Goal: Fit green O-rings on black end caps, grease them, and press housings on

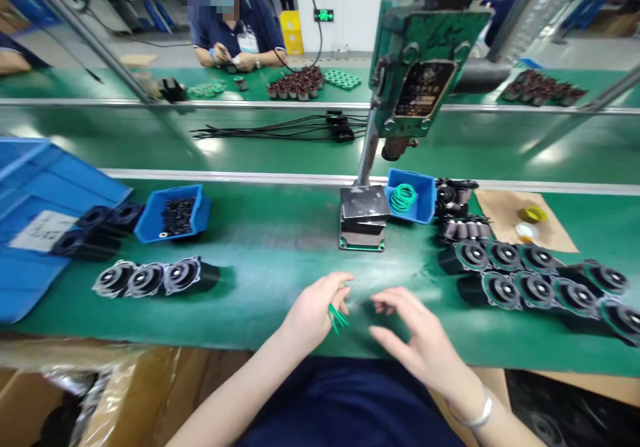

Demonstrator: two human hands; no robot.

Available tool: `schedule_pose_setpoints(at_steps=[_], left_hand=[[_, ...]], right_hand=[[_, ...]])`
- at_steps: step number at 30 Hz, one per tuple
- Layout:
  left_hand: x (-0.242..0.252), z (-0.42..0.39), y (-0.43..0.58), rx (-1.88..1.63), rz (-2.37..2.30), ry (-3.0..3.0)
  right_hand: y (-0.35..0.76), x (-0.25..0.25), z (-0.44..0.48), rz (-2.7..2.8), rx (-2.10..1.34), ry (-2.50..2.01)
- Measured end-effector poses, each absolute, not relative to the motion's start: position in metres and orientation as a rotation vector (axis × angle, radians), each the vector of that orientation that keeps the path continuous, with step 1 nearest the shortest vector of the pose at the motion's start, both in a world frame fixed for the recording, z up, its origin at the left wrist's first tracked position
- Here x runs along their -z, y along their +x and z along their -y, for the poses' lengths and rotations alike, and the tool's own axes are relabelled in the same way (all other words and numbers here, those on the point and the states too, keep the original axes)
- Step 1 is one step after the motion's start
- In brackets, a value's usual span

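My left hand (316,308) is closed around several thin green rings (338,318), which stick out below its curled fingers. To its right, my right hand (414,332) hovers over the green bench with thumb and fingers apart and nothing between them. Ahead of both hands stands the press base, a dark metal block (365,204). Beside it a small blue bin (424,197) contains more green rings (403,198). Several black motor housings (535,290) with round silver-rimmed ends stand in rows at the right. Three similar housings (148,278) lie in a row at the left.
A green press head (425,67) overhangs the bench centre. At left are a blue bin (167,215) of small black parts and a large blue crate (30,227). Cardboard (520,220) carries a yellow tape roll (533,214). Across the bench sits a co-worker (235,34).
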State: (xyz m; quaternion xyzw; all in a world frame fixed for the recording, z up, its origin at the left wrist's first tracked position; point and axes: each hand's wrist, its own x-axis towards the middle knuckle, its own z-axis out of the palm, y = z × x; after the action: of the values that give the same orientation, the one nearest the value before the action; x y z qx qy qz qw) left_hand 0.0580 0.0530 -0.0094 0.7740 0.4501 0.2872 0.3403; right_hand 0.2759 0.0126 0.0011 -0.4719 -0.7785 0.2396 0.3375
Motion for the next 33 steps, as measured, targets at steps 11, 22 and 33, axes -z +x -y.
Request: schedule_pose_setpoints(at_steps=[11,22,33], left_hand=[[0.000,-0.020,0.018,-0.520,-0.915,2.047],[-0.012,-0.045,-0.136,-0.944,-2.301,2.032],[0.003,-0.060,-0.060,-0.719,-1.746,2.501]], right_hand=[[0.236,0.004,-0.041,1.589,-1.758,-1.087],[0.263,0.010,-0.053,1.464,-1.407,-1.280],[0.284,0.007,-0.055,1.414,-1.223,-1.397]])
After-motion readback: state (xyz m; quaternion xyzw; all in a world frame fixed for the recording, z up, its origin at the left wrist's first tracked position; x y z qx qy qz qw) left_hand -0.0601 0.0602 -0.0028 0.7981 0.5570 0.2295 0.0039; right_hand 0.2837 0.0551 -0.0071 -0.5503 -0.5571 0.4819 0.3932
